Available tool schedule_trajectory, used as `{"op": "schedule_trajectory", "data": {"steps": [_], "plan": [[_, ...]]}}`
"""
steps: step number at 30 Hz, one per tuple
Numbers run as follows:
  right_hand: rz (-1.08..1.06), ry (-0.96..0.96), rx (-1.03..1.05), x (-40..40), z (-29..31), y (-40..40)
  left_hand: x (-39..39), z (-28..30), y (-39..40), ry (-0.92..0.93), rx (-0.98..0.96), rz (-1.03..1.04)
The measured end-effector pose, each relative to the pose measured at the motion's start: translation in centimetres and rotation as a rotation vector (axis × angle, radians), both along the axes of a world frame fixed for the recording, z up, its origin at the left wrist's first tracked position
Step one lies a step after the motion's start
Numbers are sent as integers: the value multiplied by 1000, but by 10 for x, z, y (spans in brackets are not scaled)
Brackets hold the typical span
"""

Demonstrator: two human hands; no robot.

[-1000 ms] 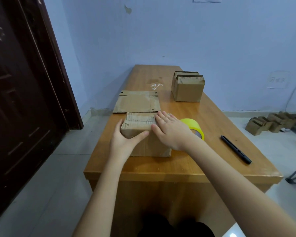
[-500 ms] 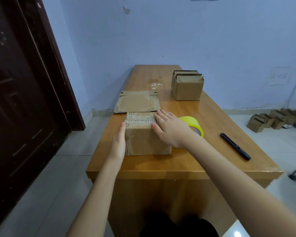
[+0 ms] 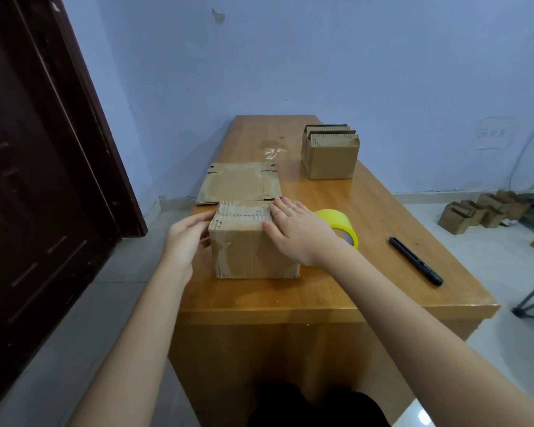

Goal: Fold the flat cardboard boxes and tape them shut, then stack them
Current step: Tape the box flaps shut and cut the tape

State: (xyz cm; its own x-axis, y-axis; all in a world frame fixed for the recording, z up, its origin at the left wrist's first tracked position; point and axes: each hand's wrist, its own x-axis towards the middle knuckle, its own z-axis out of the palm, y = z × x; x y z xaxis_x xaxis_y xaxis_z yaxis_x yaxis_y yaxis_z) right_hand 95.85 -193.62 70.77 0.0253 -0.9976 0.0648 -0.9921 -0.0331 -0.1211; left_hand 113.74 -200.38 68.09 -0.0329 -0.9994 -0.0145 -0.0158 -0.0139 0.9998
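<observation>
Though folded, box [image 3: 255, 241] looks creased.

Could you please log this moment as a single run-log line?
stage: closing box | right hand: flat on near box top | left hand: at its left side | tape roll: on table, unused

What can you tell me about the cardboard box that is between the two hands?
The cardboard box is small, brown and corrugated, with worn, scuffed faces. It stands folded near the front of the wooden table, its top flaps down with their ridged edges showing. The right hand rests flat on its top right part; the left hand touches its left side. A flat cardboard sheet lies just behind it, and a yellow tape roll is at its right.
</observation>
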Motion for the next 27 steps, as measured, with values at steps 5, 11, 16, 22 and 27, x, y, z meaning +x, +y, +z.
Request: {"op": "schedule_trajectory", "data": {"steps": [5, 11, 16, 22, 27], "plan": [[-1, 1, 2, 0, 1, 1, -2, -1, 6, 60, -39, -150], [-3, 21, 8, 2, 1, 1, -3, -28, 21, -5, 86, -247], [1, 4, 4, 2, 1, 2, -6, -10, 33, -405, -215, -13], [-7, -5, -5, 0, -1, 1, -38, 10, 22, -1269, -807, -199], [-2, -210, -90, -1, -7, -2, -40, 6, 17, -1331, -751, -226]]}}
